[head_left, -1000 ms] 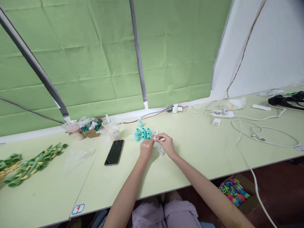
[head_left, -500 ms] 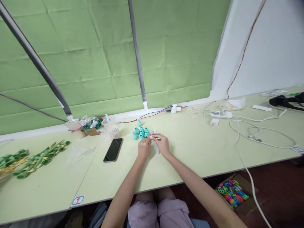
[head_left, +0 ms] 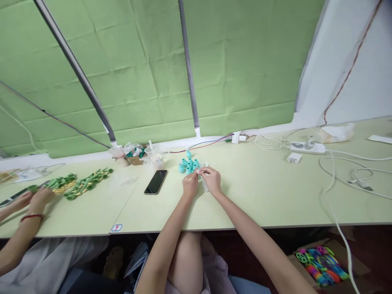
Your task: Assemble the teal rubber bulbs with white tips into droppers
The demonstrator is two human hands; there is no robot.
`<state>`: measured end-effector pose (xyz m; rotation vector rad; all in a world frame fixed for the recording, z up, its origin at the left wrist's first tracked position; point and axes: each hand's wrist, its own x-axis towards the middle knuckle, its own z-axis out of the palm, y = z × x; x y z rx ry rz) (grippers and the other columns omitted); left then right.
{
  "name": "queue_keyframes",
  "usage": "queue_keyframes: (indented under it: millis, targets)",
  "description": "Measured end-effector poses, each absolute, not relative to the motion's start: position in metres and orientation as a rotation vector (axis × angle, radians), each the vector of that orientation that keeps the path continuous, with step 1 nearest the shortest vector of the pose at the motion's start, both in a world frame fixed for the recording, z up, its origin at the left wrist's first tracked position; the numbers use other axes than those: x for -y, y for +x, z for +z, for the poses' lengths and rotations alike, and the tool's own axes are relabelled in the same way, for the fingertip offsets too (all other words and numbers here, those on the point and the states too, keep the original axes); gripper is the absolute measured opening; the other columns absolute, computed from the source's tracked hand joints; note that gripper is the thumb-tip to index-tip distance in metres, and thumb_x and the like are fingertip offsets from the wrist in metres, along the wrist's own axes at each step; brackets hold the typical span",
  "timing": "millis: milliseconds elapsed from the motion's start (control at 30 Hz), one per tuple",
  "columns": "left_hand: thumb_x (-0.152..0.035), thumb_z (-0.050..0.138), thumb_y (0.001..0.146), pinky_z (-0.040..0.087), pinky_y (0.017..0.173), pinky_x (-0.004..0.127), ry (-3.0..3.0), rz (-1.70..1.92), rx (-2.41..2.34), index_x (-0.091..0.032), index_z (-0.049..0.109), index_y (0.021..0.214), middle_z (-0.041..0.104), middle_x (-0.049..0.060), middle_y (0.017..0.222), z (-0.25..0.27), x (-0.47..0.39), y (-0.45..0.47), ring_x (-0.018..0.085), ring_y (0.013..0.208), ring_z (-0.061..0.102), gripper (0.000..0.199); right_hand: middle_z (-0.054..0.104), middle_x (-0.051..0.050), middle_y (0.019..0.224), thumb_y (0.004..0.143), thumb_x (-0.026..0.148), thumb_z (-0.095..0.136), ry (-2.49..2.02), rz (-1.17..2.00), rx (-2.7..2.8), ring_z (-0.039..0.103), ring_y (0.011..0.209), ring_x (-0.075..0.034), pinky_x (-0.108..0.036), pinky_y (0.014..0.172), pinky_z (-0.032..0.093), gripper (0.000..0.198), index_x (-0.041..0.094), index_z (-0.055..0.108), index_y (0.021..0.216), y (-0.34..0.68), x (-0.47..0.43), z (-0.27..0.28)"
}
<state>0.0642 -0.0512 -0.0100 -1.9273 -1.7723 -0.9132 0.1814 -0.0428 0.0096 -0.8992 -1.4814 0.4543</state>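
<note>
Small white piece (head_left: 198, 172) is being held over the bench (head_left: 251, 196), pinched in the grip of both the left hand (head_left: 190, 183) and the right hand (head_left: 212, 179). Turquoise bulb-shaped pieces (head_left: 190, 165) are standing just beyond the left hand, translucent pieces (head_left: 205, 186) are lying between the hands, and a smartphone (head_left: 156, 182) is lying farther left.

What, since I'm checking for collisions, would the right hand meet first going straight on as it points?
Likely the left hand, just ahead of it, with the teal pieces beyond; depth there is hard to judge.
</note>
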Motion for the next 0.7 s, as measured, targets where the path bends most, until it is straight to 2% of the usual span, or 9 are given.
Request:
queue_keyframes:
  millis: [200,533,700]
  targets:
    - [-0.021,0.04,0.089,0.044,0.061,0.02,-1.942,-0.923,1.793,-0.018,0.057,0.115,0.069,0.006,0.077,-0.0148,0.0508,0.0618,0.013,0.067,0.062,0.032,0.069,0.0,0.08,0.078,0.03,0.055,-0.873,0.349,1.514,0.062,0.077,-0.017,-0.028,0.074,0.046,0.015,0.023,0.066,0.071,0.1814,0.0458,0.0096]
    - [-0.019,0.041,0.088,0.046,0.062,0.022,-1.969,-0.991,1.752,-0.019,0.058,0.112,0.069,0.005,0.081,-0.0185,0.0461,0.0573,0.014,0.071,0.064,0.03,0.068,0.0,0.077,0.074,0.035,0.058,-0.901,0.334,1.551,0.062,0.074,-0.017,-0.029,0.071,0.046,0.016,0.023,0.064,0.068,0.182,0.0405,0.0071]
    - [-0.019,0.041,0.088,0.046,0.06,0.024,-1.968,-0.98,1.735,-0.02,0.058,0.111,0.068,0.006,0.077,-0.0134,0.0503,0.0565,0.015,0.068,0.063,0.029,0.068,-0.002,0.087,0.073,0.038,0.06,-0.918,0.495,1.529,0.062,0.074,-0.018,-0.031,0.067,0.049,0.017,0.026,0.068,0.082,0.1812,0.0401,0.0094]
